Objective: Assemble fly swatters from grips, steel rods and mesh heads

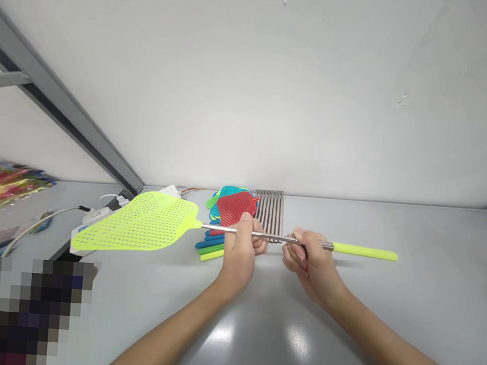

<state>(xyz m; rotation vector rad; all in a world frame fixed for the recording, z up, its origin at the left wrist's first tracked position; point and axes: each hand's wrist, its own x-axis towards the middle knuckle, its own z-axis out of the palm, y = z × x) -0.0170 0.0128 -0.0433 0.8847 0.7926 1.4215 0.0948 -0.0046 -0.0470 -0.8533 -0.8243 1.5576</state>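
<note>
A yellow-green fly swatter (140, 222) with a perforated paddle is held level above the table, its paddle to the left and its yellow handle to the right. My left hand (242, 249) is closed around the metal rod near the paddle. Closer to the handle, my right hand (308, 259) grips the same rod. Behind my left hand lie a red swatter head (237, 206) and a teal swatter head (232, 190), stacked together. Several coloured handles (209, 246) stick out to the left below them, and a row of metal rods (275, 212) lies beside the stack.
A white power strip (82, 232) with cables lies at the left by a grey metal frame post (66, 92). Plastic-wrapped colourful items (7, 188) rest farther left. A pale wall (299, 97) rises behind the grey table (405, 305).
</note>
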